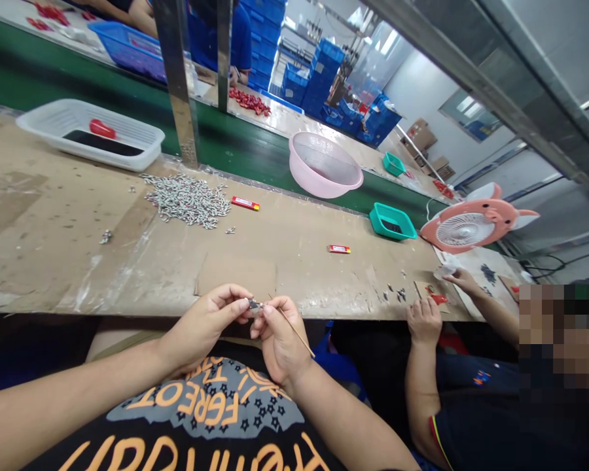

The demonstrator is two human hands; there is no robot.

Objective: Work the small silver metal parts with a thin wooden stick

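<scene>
My left hand [220, 311] pinches a small dark piece [254, 305] between thumb and fingertips, near the table's front edge. Against the other side of that piece are the fingertips of my right hand [283, 327], which also holds a thin brown stick [294, 330] slanting down to the right. Just beyond my hands lies a flat cardboard piece [236, 275]. Farther off, a heap of small grey-white parts [189, 199] is spread beside a red lighter-sized packet [245, 203]. A similar packet [339, 249] rests to the right.
A white tray [147, 157] stands back left, a pink basket [326, 180] back centre, a green tray [392, 222] and a pink fan [464, 229] at right. A co-worker's hands [425, 320] work beside me. A metal post [177, 85] rises behind the table.
</scene>
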